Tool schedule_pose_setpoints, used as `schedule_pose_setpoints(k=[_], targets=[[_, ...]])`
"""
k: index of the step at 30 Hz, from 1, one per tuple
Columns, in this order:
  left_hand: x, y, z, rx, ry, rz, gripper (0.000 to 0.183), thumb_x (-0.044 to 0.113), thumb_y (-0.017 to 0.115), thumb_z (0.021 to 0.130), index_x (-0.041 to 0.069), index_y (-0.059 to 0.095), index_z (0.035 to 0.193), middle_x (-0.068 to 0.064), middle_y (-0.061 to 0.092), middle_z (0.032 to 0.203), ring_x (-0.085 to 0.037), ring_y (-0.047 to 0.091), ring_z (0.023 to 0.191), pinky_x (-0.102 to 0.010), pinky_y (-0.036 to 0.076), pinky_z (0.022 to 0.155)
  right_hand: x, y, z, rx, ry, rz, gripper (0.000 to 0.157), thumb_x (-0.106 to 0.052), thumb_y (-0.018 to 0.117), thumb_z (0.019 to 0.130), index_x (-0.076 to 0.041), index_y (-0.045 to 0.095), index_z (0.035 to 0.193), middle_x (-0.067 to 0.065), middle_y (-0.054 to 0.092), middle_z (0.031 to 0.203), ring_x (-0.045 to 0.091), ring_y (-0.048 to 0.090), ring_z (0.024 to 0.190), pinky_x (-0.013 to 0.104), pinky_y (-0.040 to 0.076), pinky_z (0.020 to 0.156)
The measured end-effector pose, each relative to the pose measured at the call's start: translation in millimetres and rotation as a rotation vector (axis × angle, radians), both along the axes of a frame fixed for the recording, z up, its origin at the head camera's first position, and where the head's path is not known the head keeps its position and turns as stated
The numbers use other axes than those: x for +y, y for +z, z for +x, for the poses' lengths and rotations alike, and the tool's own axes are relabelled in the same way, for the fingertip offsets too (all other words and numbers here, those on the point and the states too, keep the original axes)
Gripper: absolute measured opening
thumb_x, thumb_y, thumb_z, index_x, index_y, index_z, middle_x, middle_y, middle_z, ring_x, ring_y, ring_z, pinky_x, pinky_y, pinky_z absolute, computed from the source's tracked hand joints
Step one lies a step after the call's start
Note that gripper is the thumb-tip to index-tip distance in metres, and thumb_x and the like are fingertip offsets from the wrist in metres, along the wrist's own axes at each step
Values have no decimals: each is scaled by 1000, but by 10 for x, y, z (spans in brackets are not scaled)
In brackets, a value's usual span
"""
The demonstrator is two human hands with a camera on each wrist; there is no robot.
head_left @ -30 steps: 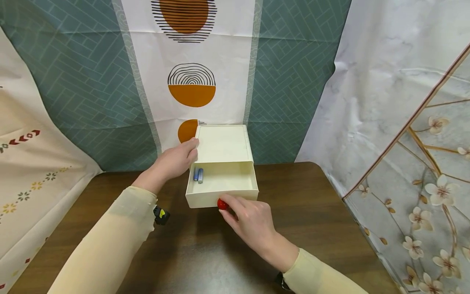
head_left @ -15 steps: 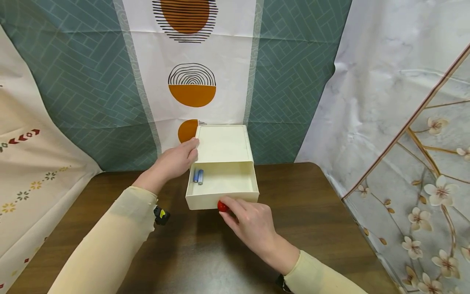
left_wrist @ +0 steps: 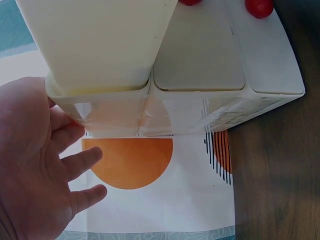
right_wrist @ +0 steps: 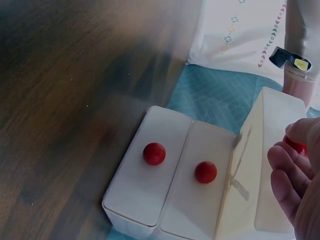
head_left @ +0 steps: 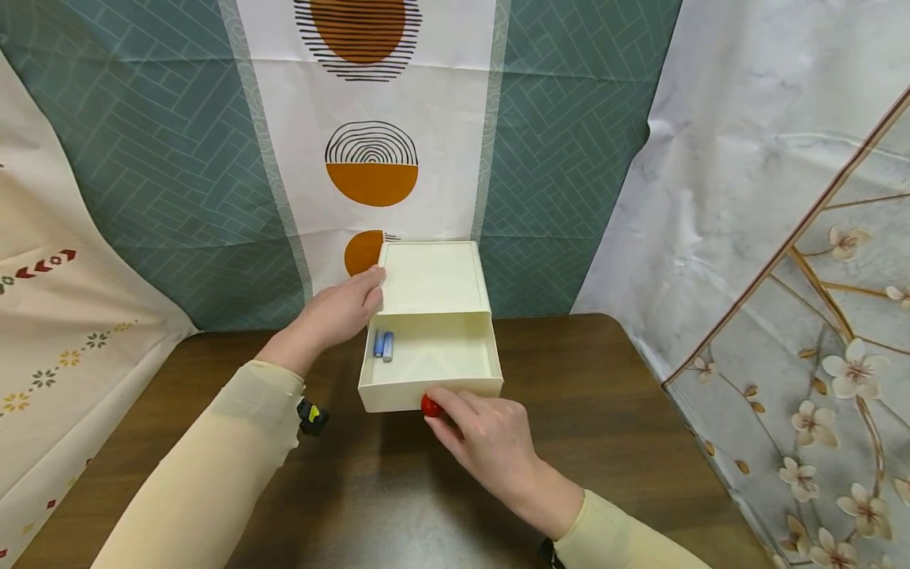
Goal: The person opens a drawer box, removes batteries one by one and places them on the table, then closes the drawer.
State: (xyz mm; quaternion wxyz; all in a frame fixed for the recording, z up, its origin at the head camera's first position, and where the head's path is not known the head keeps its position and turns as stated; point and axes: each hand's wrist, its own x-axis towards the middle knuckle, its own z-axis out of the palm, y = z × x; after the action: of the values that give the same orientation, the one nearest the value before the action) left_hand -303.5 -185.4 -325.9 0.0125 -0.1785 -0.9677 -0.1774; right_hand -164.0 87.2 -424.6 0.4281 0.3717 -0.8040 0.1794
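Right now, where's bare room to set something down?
Tabletop is bare between drawer, right sleeve and flowered cloth; so is drawer's floor right of the blue cylinders. Crowded: the front, where right fingers pinch a red knob, and the box's left side, at left fingers.

Left hand (head_left: pixel 336 314): we hold fingers (left_wrist: pixel 82 163) spread.
Right hand (head_left: pixel 492 441): we pinch, fingers curled.
Arms (head_left: pixel 199 474): we extend both forward.

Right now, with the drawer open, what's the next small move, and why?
I'd probably have the right hand let go of the red knob: the drawer looks open far enough, since the two blue cylinders inside lie uncovered near its left wall. The left hand, at the box's left edge, could brace it.
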Motion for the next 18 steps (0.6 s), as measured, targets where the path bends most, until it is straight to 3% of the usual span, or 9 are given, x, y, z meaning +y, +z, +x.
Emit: schedule_pose_setpoints(k=[18], targets=[[9, 7, 13, 1, 1, 6, 62, 30, 30, 119, 5, 26, 175, -16, 24, 181, -36, 27, 165, -55, 22, 133, 4, -19, 105, 21, 13, 5, 39, -26, 95, 88, -19, 78, 122, -9, 74, 84, 6, 64, 59, 17, 44, 46]])
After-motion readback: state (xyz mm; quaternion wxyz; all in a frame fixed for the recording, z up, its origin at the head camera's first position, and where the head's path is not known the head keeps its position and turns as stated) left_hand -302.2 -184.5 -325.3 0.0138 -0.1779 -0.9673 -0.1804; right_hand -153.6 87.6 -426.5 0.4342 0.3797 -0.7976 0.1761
